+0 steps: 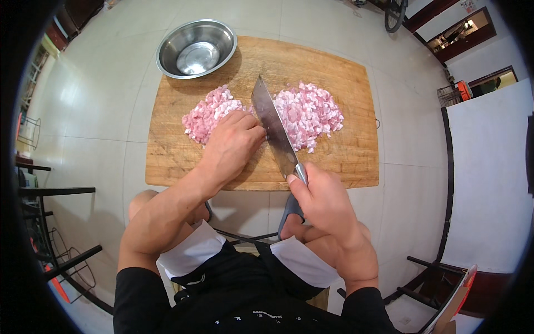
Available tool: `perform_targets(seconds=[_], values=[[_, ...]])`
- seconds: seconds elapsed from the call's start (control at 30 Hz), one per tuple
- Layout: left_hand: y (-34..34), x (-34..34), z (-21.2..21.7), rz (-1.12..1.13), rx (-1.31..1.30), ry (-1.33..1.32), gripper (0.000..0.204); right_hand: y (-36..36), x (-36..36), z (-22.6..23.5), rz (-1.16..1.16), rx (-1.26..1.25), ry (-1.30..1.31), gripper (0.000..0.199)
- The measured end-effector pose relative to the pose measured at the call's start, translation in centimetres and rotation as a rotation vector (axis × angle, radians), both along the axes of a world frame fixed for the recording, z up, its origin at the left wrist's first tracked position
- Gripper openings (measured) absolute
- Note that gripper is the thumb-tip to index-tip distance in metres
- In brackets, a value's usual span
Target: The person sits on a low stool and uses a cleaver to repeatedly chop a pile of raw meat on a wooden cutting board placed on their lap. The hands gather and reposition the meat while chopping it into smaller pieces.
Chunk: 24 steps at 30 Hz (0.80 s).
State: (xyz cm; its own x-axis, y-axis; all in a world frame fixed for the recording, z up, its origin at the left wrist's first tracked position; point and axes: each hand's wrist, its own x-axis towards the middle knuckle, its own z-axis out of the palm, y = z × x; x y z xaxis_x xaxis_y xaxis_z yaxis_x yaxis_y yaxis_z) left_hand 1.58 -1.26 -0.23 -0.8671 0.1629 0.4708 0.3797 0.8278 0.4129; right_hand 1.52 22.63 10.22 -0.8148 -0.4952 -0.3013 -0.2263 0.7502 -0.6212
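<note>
— Nearest the lens, what shows?
— Black sleeves and bare forearms coming up from the lower edge, knees under them, over a tiled floor (100,100).
— Start at the left, then.
— Black metal frames (53,222) stand at the left rim. Further in, a wooden board (345,89) lies flat on the floor, with a steel bowl (196,48) resting on its far left corner, nothing in it.
— And the meat?
— Pink, chopped small, in two heaps on the board: the left heap (207,114) and the right heap (308,114), with a gap between.
— Left hand?
— The left hand (231,146) is curled, knuckles up, pressing on the near edge of the left heap, its fingers against the flat of the blade.
— Right hand?
— The right hand (325,203) is closed round the handle of a cleaver (273,129), thumb near the blade's heel. The blade lies slanted in the gap, tip pointing away.
— Far right?
— A white panel (489,178), upright, well apart from the board.
</note>
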Motion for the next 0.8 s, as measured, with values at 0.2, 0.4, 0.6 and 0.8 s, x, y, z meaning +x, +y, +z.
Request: perform_targets(seconds=[0.2, 0.4, 0.6, 0.8], values=[[0.1, -0.4, -0.1, -0.044, -0.003, -0.023, 0.009, 0.1, -0.1, -1.5, 0.111, 0.033, 0.141, 0.038], [-0.1, -0.7, 0.1, -0.116, 0.014, -0.031, 0.01, -3.2, -2.4, -3.1, 0.02, 0.019, 0.137, 0.04], [-0.2, -0.3, 0.0, -0.136, -0.074, -0.031, 0.011, -4.3, -6.6, -2.9, -0.149, -0.121, -0.262, 0.04], [-1.1, 0.5, 1.5, -0.178, -0.112, -0.048, 0.019, -1.0, -8.8, -3.6, -0.313, -0.27, -0.347, 0.037]])
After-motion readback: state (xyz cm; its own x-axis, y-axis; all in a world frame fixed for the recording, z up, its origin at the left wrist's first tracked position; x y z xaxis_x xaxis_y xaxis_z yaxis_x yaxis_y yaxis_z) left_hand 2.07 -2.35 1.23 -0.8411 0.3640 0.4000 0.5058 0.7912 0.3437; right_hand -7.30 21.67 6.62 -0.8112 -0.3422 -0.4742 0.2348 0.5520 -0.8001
